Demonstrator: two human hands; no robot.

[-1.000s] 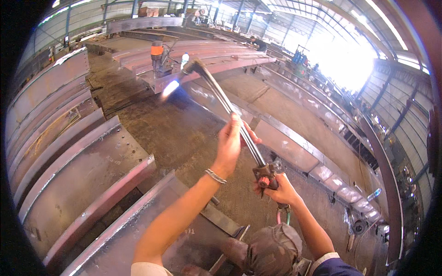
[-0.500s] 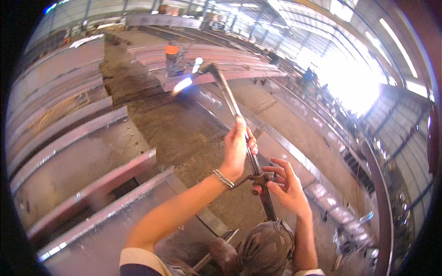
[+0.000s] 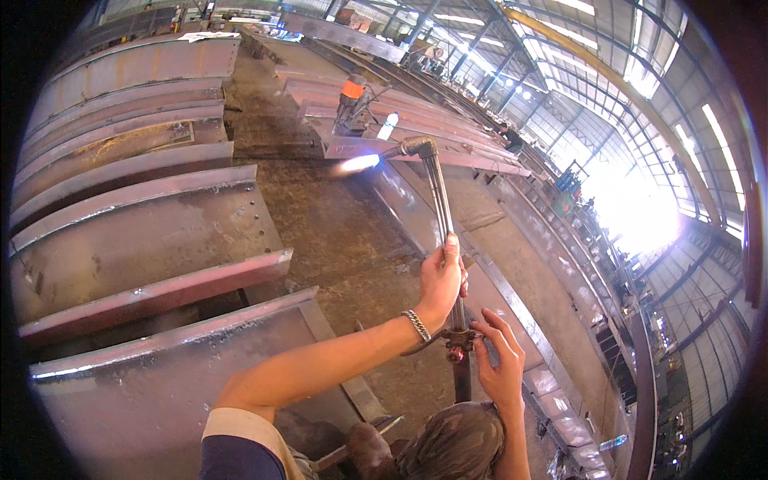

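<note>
My left hand [image 3: 442, 282] is wrapped round the metal tubes of a cutting torch [image 3: 438, 192], the thumb lying along them. A blue-white flame [image 3: 358, 164] burns from the torch's bent head, pointing left. Lower on the torch, beside a red knob, my right hand [image 3: 502, 364] has its thumb and forefinger closed on a valve knob [image 3: 478, 332]; its other fingers are raised. A hose bends away from the valve body, near my left wrist. Brown patterned cloth [image 3: 454, 440] bulges up below the torch and hides its lower end.
Steel beams [image 3: 152, 200] lie in rows on the left, with one close in front [image 3: 184, 344]. More red-brown beams [image 3: 480, 148] lie ahead. A person in an orange top [image 3: 352, 88] is beyond the flame. A long steel piece [image 3: 512, 300] runs along the right.
The torch and both my hands have shifted right in the view, and the torch stands more upright. My right fingers have closed in on the valve knob. The whole view has turned.
</note>
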